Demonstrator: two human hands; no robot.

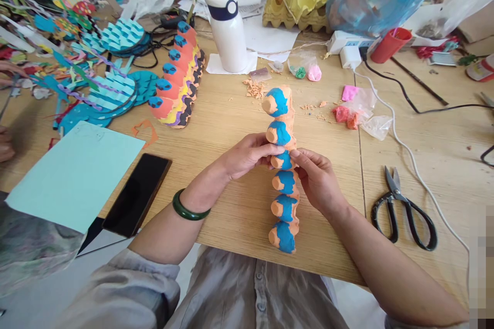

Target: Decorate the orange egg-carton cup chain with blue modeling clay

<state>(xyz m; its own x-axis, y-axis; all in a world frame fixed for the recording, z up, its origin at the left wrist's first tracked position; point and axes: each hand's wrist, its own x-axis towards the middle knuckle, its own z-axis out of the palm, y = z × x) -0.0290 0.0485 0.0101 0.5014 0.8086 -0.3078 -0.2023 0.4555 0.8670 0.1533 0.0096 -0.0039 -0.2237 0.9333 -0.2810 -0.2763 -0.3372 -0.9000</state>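
Between my hands is an orange egg-carton strip [285, 183] with several bumps, each partly covered in blue clay. My left hand [249, 157] grips it from the left, thumb lying across a bump near the middle. From the other side my right hand [316, 175] pinches the strip's edge, thumb and fingertips at the blue patch of the same bump. The fingers behind the strip are hidden. Left of it stands a decorated egg-carton strip [179, 79] in orange, yellow, purple and black, with blue dots on its bumps.
Black-handled scissors [397, 205] lie at right beside a white cable [409, 149]. A phone [137, 195] and turquoise sheet [77, 175] are at left. Behind stand a white bottle [227, 36], egg trays [297, 5] and a power strip [343, 41]. Another person's hand [4, 144] shows far left.
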